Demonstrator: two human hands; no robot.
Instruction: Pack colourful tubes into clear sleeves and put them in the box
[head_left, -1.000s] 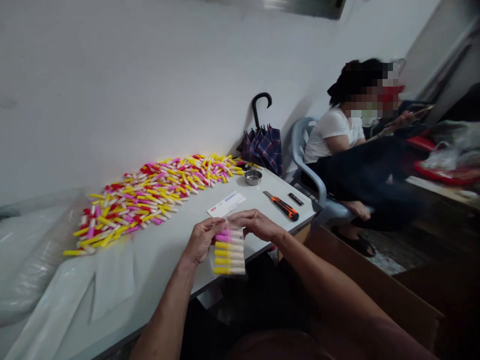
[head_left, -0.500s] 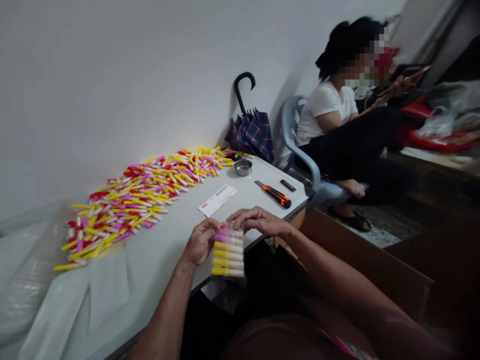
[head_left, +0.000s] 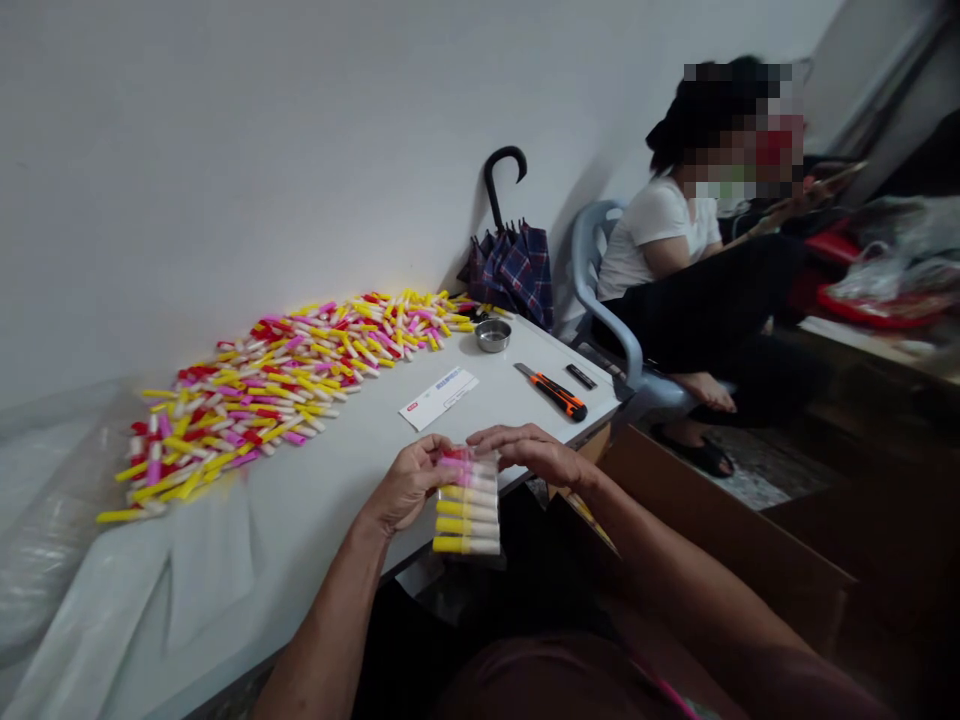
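My left hand (head_left: 414, 484) pinches the left upper edge of a clear plastic bag (head_left: 468, 508). Inside it, several small tubes lie stacked in a row, with yellow, pink and red ends at left and pale ends at right. At the bag's top right, my right hand (head_left: 529, 452) has its fingers bent together over the upper edge; its thumb is mostly hidden. The bag hangs just off the table's front edge, over my lap. A large heap of loose tubes (head_left: 277, 385) in the same colours lies along the wall.
On the white table (head_left: 322, 520) lie a printed card (head_left: 439, 398), a round metal dish (head_left: 493, 336), an orange-black cutter (head_left: 553, 392) and a small black case (head_left: 580, 376). Plastic sheets (head_left: 124, 590) lie left. A folded umbrella (head_left: 514, 265), a seated person (head_left: 667, 230) and a cardboard box (head_left: 720, 510) are right.
My view has shifted slightly, and both hands with the bag appear a little further right. My right fingers now lie flatter over the bag's top edge. Both hands stay at the bag.
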